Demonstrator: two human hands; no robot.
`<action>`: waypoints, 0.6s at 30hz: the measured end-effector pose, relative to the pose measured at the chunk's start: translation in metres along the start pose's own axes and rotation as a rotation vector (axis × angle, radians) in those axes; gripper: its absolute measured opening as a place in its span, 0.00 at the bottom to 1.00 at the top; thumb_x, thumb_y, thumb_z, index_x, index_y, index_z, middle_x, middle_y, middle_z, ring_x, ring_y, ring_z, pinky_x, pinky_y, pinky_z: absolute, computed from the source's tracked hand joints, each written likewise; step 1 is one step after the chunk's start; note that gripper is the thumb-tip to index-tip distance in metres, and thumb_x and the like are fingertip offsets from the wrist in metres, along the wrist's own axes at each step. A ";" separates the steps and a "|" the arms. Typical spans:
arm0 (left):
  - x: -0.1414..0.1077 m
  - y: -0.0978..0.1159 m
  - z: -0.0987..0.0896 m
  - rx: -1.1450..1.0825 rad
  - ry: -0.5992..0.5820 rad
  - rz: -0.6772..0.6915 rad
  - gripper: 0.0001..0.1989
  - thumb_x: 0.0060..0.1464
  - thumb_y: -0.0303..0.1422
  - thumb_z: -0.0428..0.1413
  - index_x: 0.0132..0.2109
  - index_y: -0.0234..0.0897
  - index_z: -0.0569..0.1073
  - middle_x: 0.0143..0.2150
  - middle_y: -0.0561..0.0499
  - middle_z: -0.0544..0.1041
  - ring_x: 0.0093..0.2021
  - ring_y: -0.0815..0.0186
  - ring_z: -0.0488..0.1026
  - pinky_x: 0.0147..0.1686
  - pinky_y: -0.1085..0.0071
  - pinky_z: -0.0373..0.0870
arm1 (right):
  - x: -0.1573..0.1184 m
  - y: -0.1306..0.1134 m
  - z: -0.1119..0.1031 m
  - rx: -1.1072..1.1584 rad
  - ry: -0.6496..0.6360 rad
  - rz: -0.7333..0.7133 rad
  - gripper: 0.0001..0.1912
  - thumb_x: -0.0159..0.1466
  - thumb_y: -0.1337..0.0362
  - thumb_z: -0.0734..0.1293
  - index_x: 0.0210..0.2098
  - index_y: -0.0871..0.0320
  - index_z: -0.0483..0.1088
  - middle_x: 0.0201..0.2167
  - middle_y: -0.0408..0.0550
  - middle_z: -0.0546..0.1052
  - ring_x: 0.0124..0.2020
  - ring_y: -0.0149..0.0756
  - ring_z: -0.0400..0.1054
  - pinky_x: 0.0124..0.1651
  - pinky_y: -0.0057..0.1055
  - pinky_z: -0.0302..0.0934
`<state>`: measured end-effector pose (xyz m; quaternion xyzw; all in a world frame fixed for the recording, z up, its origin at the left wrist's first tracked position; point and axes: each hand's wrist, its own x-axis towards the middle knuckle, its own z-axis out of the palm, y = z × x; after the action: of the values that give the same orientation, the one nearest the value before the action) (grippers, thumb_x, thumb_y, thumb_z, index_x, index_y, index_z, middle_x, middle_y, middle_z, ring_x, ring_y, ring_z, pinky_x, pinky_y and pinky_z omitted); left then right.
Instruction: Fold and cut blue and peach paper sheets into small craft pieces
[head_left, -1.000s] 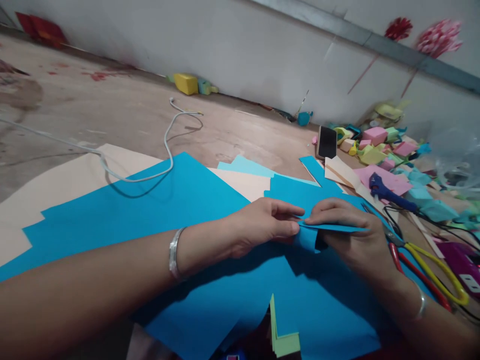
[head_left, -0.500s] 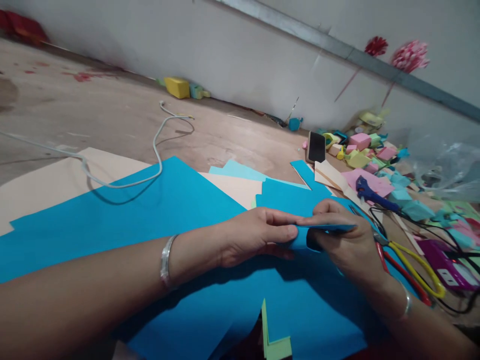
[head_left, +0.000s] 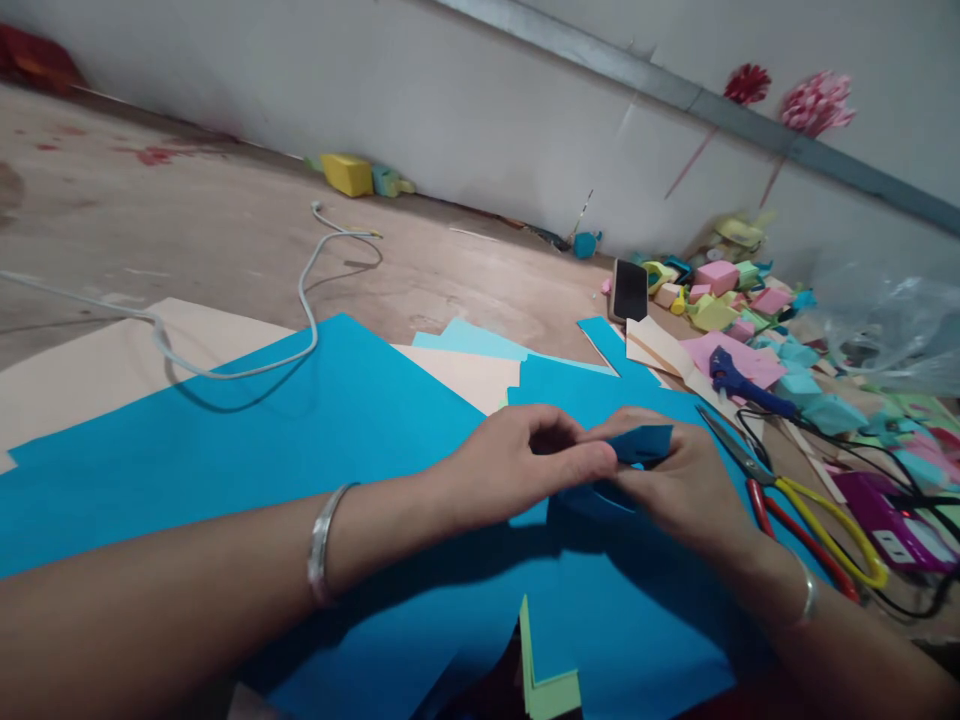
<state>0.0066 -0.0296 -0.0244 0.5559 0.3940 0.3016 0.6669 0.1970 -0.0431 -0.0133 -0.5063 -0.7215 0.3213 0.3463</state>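
Where visible, blue paper (head_left: pixel 646 441) lengthwise rightward

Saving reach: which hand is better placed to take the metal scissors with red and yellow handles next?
The right hand, likely: the scissors lie close beside it, on its outer side; the left hand is farther away. Both hold the small bent blue paper piece, though.

The left forearm (head_left: pixel 225 565) stretches in from the lower left, the right forearm (head_left: pixel 855 625) from the lower right. The left hand (head_left: pixel 529 465) and right hand (head_left: pixel 686 485) meet, fingers bent in a pinch.
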 end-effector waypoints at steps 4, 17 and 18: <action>-0.007 0.006 0.004 0.329 0.131 0.092 0.14 0.46 0.40 0.65 0.37 0.36 0.76 0.36 0.49 0.78 0.37 0.61 0.74 0.35 0.67 0.69 | 0.000 0.001 0.008 -0.127 0.041 0.044 0.10 0.50 0.70 0.73 0.31 0.56 0.72 0.28 0.39 0.75 0.29 0.30 0.67 0.30 0.25 0.59; -0.011 0.007 0.002 0.697 0.223 0.228 0.03 0.50 0.27 0.55 0.29 0.36 0.73 0.29 0.52 0.75 0.31 0.66 0.71 0.29 0.71 0.62 | -0.004 -0.008 0.007 -0.131 -0.147 0.049 0.04 0.57 0.70 0.65 0.30 0.56 0.65 0.26 0.38 0.67 0.29 0.29 0.61 0.30 0.27 0.57; -0.010 0.007 0.002 0.694 0.221 0.221 0.03 0.50 0.27 0.55 0.29 0.36 0.73 0.29 0.53 0.75 0.31 0.66 0.71 0.29 0.71 0.62 | -0.004 -0.008 0.007 -0.121 -0.144 0.067 0.04 0.56 0.70 0.64 0.29 0.56 0.65 0.25 0.38 0.66 0.28 0.29 0.61 0.30 0.27 0.57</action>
<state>0.0036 -0.0375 -0.0151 0.7520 0.4800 0.2784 0.3558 0.1884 -0.0495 -0.0114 -0.5259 -0.7451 0.3242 0.2514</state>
